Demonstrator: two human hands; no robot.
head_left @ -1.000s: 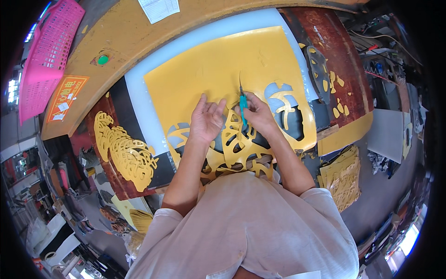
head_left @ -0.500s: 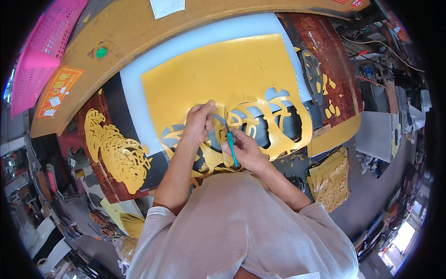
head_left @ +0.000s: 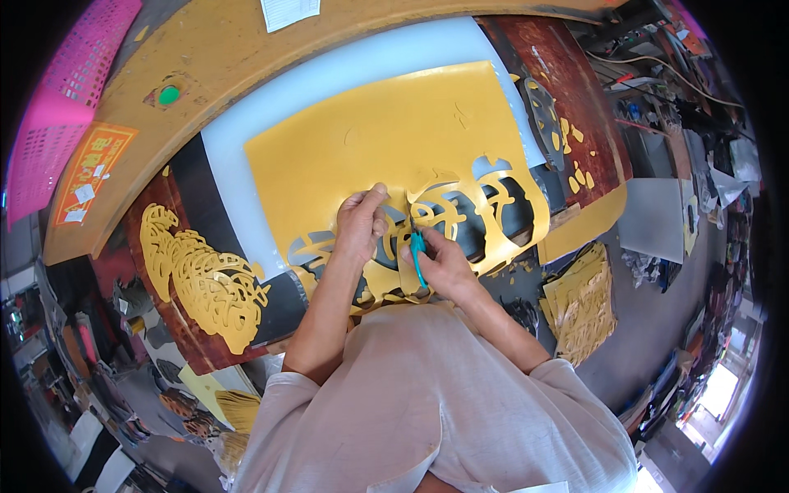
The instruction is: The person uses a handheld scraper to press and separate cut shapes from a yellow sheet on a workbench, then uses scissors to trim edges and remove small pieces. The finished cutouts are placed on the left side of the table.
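Yellow sheet (head_left: 394, 123) lies under both hands (head_left: 359, 228) (head_left: 441, 261): left curled, grip unclear; right holding teal-handled cutter (head_left: 418, 251).

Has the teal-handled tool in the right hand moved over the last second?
Yes. Judged against the green button, the teal-handled tool in the right hand has moved down the view, toward the picture's lower edge.

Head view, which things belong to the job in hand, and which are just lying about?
Likely in the job:
Teal-handled tool, in the right hand
Yellow sheet, by the left hand
White board under the sheet

Likely just lying about:
Pink basket
White paper
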